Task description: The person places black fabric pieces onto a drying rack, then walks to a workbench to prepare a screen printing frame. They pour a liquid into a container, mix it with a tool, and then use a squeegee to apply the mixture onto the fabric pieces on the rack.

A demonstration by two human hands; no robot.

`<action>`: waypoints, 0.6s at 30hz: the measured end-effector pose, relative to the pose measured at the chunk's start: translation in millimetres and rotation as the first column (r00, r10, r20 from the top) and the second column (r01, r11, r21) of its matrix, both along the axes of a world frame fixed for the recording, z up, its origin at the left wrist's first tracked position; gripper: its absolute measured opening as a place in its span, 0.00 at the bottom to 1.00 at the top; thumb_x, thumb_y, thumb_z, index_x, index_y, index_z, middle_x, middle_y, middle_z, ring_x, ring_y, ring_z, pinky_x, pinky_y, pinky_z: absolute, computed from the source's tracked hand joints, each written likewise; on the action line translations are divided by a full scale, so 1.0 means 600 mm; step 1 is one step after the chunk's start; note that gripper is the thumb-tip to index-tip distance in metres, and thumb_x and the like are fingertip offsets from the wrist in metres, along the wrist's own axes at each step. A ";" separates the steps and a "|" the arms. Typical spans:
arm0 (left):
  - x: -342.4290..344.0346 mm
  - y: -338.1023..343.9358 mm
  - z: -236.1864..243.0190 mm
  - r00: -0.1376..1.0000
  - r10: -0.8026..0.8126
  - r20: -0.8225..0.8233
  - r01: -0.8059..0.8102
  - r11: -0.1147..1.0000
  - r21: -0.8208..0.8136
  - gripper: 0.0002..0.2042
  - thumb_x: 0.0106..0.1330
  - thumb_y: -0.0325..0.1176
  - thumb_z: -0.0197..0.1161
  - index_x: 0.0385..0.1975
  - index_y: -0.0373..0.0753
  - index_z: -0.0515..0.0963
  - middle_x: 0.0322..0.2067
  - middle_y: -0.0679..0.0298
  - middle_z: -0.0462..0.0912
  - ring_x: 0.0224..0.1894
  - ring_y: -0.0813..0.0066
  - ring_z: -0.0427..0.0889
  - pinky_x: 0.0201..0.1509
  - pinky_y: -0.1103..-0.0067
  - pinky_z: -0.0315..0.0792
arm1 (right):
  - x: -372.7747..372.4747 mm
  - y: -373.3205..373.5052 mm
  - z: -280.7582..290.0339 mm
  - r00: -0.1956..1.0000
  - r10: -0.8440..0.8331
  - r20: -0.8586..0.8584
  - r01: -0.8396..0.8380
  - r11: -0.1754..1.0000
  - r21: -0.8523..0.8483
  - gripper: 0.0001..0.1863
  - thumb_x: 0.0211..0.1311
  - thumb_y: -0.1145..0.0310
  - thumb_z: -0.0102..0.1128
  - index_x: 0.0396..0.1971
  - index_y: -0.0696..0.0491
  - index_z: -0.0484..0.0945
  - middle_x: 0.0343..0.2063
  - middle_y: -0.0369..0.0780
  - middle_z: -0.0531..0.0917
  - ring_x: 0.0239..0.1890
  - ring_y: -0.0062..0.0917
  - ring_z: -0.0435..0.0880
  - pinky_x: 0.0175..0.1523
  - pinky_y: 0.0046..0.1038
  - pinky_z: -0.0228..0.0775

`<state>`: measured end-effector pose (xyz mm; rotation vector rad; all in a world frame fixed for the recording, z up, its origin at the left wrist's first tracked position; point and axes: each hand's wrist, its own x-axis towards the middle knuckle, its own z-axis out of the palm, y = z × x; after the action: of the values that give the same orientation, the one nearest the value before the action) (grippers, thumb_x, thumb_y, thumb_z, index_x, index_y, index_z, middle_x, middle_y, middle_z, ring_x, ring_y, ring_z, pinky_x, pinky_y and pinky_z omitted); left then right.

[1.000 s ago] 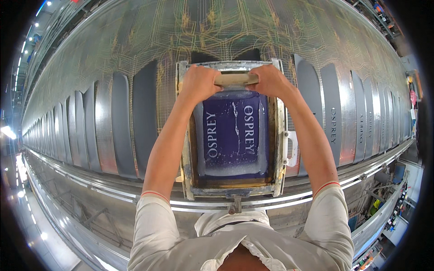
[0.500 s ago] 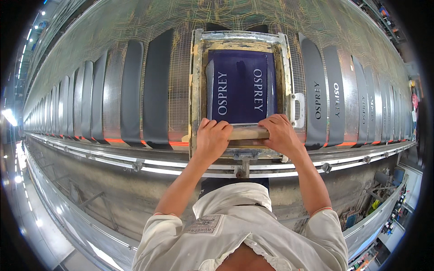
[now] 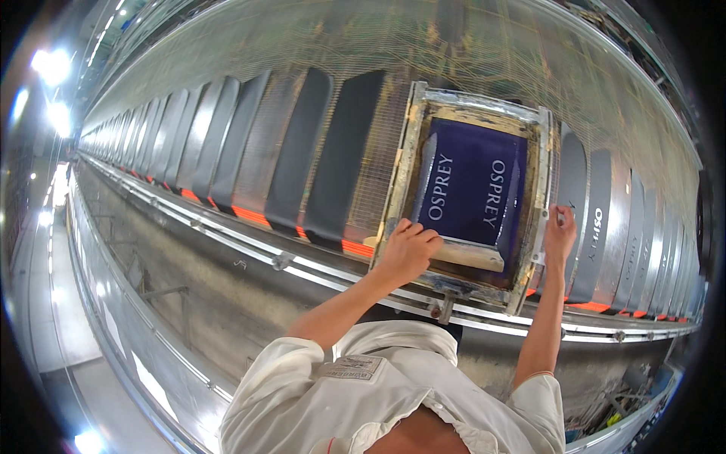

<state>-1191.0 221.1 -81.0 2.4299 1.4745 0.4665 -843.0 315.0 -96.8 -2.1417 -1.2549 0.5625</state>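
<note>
A screen-printing frame (image 3: 484, 100) with worn, paint-stained sides lies on the long table, tilted in view. Its dark blue screen (image 3: 467, 181) carries pale lettering. Across the near end of the screen rests a wooden squeegee (image 3: 473, 254). My left hand (image 3: 409, 248) is closed over the squeegee's left end, next to the frame's left side. On the frame's right side is a white handle (image 3: 540, 244). My right hand (image 3: 560, 231) has its fingers curled around this handle; part of the grip is hidden.
Plain dark strips (image 3: 344, 151) lie in a row to the left. Lettered strips (image 3: 592, 227) lie to the right. A metal rail (image 3: 280, 261) with clamps runs along the table's near edge. A metal bracket (image 3: 446, 306) on the frame meets the rail.
My right hand has let go of the squeegee's right end and moved to the handle on the frame's right side. My left hand stays on the squeegee. The whole view has tilted.
</note>
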 end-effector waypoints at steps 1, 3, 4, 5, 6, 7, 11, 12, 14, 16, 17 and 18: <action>-0.009 0.001 0.006 1.000 0.005 -0.002 -0.005 1.000 0.011 0.17 0.45 0.28 0.69 0.38 0.45 0.83 0.42 0.74 0.85 0.43 0.71 0.80 0.56 0.71 0.66 | -0.016 0.003 0.027 0.999 -0.032 0.017 0.033 0.997 -0.066 0.13 0.70 0.59 0.62 0.38 0.55 0.81 0.28 0.40 0.82 0.25 0.23 0.75 0.35 0.32 0.70; -0.048 0.007 0.018 1.000 0.019 -0.023 -0.019 1.000 0.009 0.16 0.45 0.28 0.69 0.38 0.45 0.83 0.42 0.75 0.85 0.44 0.72 0.80 0.56 0.71 0.67 | -0.068 0.004 0.000 0.998 0.001 -0.057 0.002 0.999 0.049 0.12 0.70 0.60 0.62 0.37 0.55 0.80 0.28 0.39 0.81 0.24 0.22 0.74 0.34 0.32 0.69; -0.085 0.012 0.022 0.999 0.033 -0.041 -0.034 0.999 -0.004 0.16 0.45 0.27 0.70 0.38 0.45 0.83 0.42 0.76 0.85 0.44 0.72 0.80 0.56 0.71 0.67 | -0.098 0.000 -0.025 0.996 0.014 -0.088 -0.004 0.994 0.106 0.12 0.69 0.60 0.62 0.36 0.55 0.80 0.28 0.39 0.80 0.24 0.22 0.73 0.34 0.31 0.68; -0.123 0.018 0.025 0.997 0.046 -0.057 -0.048 0.999 -0.023 0.16 0.45 0.27 0.70 0.37 0.45 0.83 0.41 0.76 0.85 0.44 0.73 0.80 0.56 0.72 0.67 | -0.141 0.000 -0.044 0.993 0.029 -0.114 -0.012 0.989 0.148 0.12 0.69 0.61 0.62 0.36 0.55 0.80 0.30 0.39 0.81 0.24 0.22 0.73 0.34 0.32 0.69; -0.169 0.022 0.029 0.996 0.054 -0.070 -0.056 0.998 -0.024 0.15 0.45 0.27 0.70 0.37 0.45 0.84 0.41 0.76 0.85 0.44 0.72 0.81 0.55 0.71 0.68 | -0.196 0.002 -0.055 0.989 0.044 -0.142 -0.015 0.980 0.197 0.11 0.69 0.61 0.62 0.36 0.54 0.79 0.31 0.40 0.81 0.24 0.22 0.74 0.34 0.32 0.69; -0.220 0.028 0.032 0.995 0.059 -0.083 -0.060 0.998 -0.021 0.15 0.45 0.26 0.70 0.36 0.45 0.84 0.41 0.75 0.86 0.44 0.72 0.81 0.54 0.71 0.69 | -0.254 0.003 -0.057 0.986 0.055 -0.156 -0.016 0.969 0.245 0.11 0.69 0.61 0.62 0.36 0.54 0.79 0.30 0.40 0.81 0.24 0.23 0.74 0.34 0.33 0.69; -0.424 0.031 0.031 0.995 0.091 -0.029 -0.090 0.995 0.037 0.13 0.44 0.26 0.70 0.33 0.46 0.85 0.37 0.72 0.87 0.40 0.70 0.82 0.51 0.71 0.69 | -0.473 0.008 -0.066 0.951 0.107 -0.290 -0.029 0.965 0.260 0.11 0.68 0.61 0.61 0.35 0.54 0.78 0.23 0.42 0.80 0.22 0.27 0.76 0.33 0.33 0.68; -0.461 0.029 0.029 0.994 0.104 -0.010 -0.104 0.993 0.056 0.13 0.44 0.26 0.70 0.32 0.46 0.85 0.35 0.72 0.86 0.39 0.71 0.82 0.52 0.71 0.68 | -0.512 0.009 -0.057 0.950 0.104 -0.295 -0.042 0.977 0.208 0.11 0.68 0.61 0.61 0.34 0.54 0.77 0.20 0.42 0.78 0.21 0.28 0.75 0.32 0.33 0.67; -0.505 0.015 0.038 0.994 0.086 -0.067 -0.084 0.996 0.038 0.15 0.43 0.27 0.71 0.34 0.46 0.85 0.38 0.73 0.87 0.40 0.71 0.82 0.51 0.72 0.69 | -0.558 0.009 -0.042 0.954 0.090 -0.285 -0.029 0.977 0.212 0.12 0.68 0.61 0.61 0.32 0.54 0.76 0.16 0.41 0.75 0.18 0.27 0.72 0.29 0.33 0.65; -0.533 -0.007 0.043 0.990 0.077 -0.116 -0.070 0.996 0.060 0.16 0.43 0.27 0.71 0.35 0.46 0.84 0.39 0.73 0.87 0.41 0.72 0.82 0.51 0.72 0.69 | -0.578 0.013 -0.056 0.970 0.075 -0.232 -0.010 0.962 0.271 0.12 0.68 0.62 0.61 0.32 0.54 0.75 0.16 0.41 0.74 0.17 0.27 0.71 0.28 0.33 0.64; -0.538 -0.018 0.046 0.996 0.045 -0.079 -0.037 0.994 0.103 0.16 0.43 0.27 0.70 0.36 0.46 0.84 0.40 0.73 0.86 0.39 0.72 0.81 0.50 0.72 0.68 | -0.580 0.015 -0.059 0.976 0.069 -0.206 -0.011 0.963 0.270 0.12 0.68 0.61 0.62 0.33 0.54 0.76 0.16 0.41 0.73 0.17 0.27 0.71 0.28 0.33 0.65; -0.548 -0.036 0.035 0.997 0.037 -0.073 -0.029 0.993 0.110 0.18 0.42 0.27 0.70 0.37 0.46 0.83 0.40 0.73 0.86 0.38 0.71 0.81 0.50 0.71 0.69 | -0.587 0.014 -0.063 0.978 0.068 -0.198 -0.017 0.968 0.252 0.12 0.68 0.61 0.62 0.33 0.54 0.76 0.16 0.41 0.73 0.17 0.28 0.71 0.29 0.33 0.65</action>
<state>-1519.5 199.6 -59.9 2.5364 1.5604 0.4798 -1195.2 323.2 -134.8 -1.8040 -1.1909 0.5943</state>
